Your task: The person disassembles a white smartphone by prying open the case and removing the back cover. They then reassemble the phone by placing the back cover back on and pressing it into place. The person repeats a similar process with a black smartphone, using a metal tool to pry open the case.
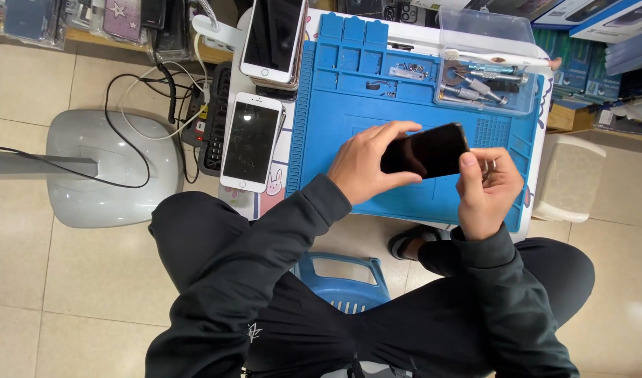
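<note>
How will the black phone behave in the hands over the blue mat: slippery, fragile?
The black phone looks glossy, so probably slippery. It is a thin, flat slab, likely stiff but crack-prone if dropped. Left hand and right hand pinch its ends above the blue mat.

A phone held between both hands over the mat; two phones lie left of the mat, a tool box at its far right.

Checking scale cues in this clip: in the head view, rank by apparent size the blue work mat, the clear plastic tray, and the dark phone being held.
1. Blue work mat, clearly largest.
2. Clear plastic tray.
3. Dark phone, held in both hands above the mat; being nearer the camera, it looks bigger than it is, yet remains smallest.
</note>
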